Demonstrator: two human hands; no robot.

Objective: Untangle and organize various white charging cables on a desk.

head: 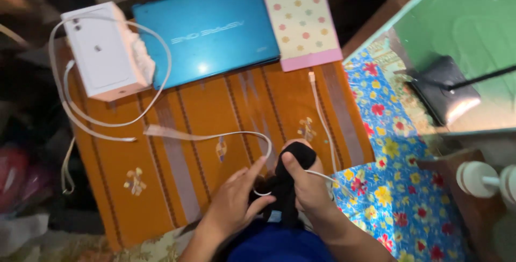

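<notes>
- While we look down at the orange patterned cloth point(215, 106), a white box point(105, 49) sits at its far left corner, with a white cable point(107, 124) looped around and in front of it.
- Beside the box, along the far edge, lies a closed blue laptop point(207, 28), and touching its right side a notebook point(301, 20) with a dotted cover and a pink strip.
- Near the cloth's near edge, our left hand point(234, 203) is half open, index finger stretched out, the other fingers loosely curled against a black pouch point(287, 178); whether it grips the pouch we cannot tell.
- Our right hand point(306, 184) is closed around the black pouch, thumb pressed on its front.
- A second white cable point(322, 117) runs from the notebook's near edge down to the right hand, and a thin loop of it curves beside the pouch.
- Right of the orange cloth lies a blue floral cloth point(398, 187), and beyond it a green glass-topped surface point(473, 15).
</notes>
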